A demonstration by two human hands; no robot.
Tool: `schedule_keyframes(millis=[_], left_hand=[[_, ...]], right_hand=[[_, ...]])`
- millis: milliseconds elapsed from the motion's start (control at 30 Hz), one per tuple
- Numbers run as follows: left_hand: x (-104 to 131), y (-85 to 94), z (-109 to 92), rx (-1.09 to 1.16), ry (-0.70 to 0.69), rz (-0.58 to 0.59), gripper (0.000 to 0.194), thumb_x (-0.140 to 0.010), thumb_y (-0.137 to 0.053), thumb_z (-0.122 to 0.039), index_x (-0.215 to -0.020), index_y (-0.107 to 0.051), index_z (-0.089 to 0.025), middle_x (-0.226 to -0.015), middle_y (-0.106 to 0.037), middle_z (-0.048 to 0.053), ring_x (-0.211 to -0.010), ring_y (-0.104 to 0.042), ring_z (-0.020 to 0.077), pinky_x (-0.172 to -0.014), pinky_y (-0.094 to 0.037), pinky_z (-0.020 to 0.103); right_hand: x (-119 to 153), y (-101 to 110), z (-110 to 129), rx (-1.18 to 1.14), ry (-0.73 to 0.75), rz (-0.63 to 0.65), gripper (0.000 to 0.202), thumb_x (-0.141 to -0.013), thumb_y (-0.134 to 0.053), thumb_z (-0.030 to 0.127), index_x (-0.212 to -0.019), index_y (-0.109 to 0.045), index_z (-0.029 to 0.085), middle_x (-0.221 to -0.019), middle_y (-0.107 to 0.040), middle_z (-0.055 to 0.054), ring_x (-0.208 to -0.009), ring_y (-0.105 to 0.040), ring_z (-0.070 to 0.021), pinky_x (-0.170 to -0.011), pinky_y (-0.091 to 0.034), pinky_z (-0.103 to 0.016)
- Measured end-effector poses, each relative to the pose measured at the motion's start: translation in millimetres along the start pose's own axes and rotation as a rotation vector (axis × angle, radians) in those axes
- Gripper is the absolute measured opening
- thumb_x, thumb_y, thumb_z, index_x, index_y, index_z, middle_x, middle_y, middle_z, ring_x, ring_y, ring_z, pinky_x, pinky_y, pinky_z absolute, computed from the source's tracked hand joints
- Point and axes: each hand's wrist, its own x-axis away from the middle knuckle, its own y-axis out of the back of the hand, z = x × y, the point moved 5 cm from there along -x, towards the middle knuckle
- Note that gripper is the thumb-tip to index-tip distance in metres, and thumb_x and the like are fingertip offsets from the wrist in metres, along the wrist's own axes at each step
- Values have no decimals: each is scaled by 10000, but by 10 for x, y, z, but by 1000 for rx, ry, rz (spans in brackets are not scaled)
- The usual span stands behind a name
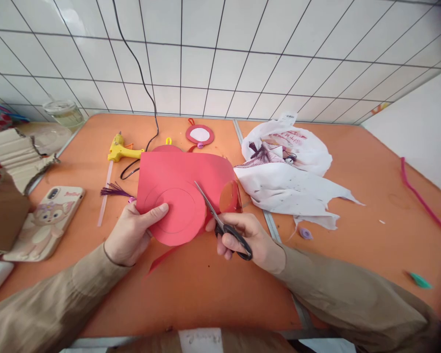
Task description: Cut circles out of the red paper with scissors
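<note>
A sheet of red paper (pixel 183 169) is gripped at its lower left by my left hand (pixel 132 230), thumb on top. On the sheet a drawn circle shows, and the paper's near edge is cut round in a curve outside it. My right hand (pixel 244 240) holds black-handled scissors (pixel 220 220), fingers in the loops, the blades lying at the paper's right side near the curved cut. A narrow red strip (pixel 163 260) hangs below the sheet. The paper's right part curls up and partly hides what lies behind.
A yellow glue gun (pixel 119 149) with a black cord (pixel 141 73) lies behind at left. A phone (pixel 47 220) and cardboard box (pixel 7 211) stand further left. At right are a white plastic bag (pixel 290 186), a purple roll (pixel 306 234) and a pink pipe cleaner (pixel 422 198).
</note>
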Motion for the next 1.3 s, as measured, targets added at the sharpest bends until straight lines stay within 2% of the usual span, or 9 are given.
schedule_keyframes(millis=[267,500,867,1300], left_hand=[[-9,30,-23,-44,-26,-19,176,-654,-715,-162,-829,-706,-148,-854,-731,68,-764,-673,209,-686,-531,270],[-8,9,-25,-36,-22,13,143,-686,-690,-145,-828,-704,-161,-838,-734,45,-778,-670,176,-686,-521,214],[16,18,-38,-87,-94,-29,156,-647,-717,-163,-802,-702,-162,-858,-731,52,-811,-667,233,-736,-529,319],[26,18,-39,-83,-81,-9,141,-669,-698,-146,-809,-706,-166,-858,-732,46,-753,-669,191,-694,-525,260]], right_hand=[[14,15,-34,-3,15,13,504,-654,-625,580,-829,-560,111,-534,-539,6,-446,-533,-89,-426,-472,-199],[9,22,-101,-33,36,25,497,-684,-614,562,-866,-576,100,-544,-548,0,-451,-535,-84,-429,-473,-184],[37,36,-92,-49,46,67,478,-714,-602,531,-913,-576,96,-585,-600,-25,-457,-554,-89,-452,-472,-197],[14,36,-103,-13,55,42,499,-698,-613,543,-898,-587,87,-560,-578,-17,-450,-551,-89,-434,-479,-186]])
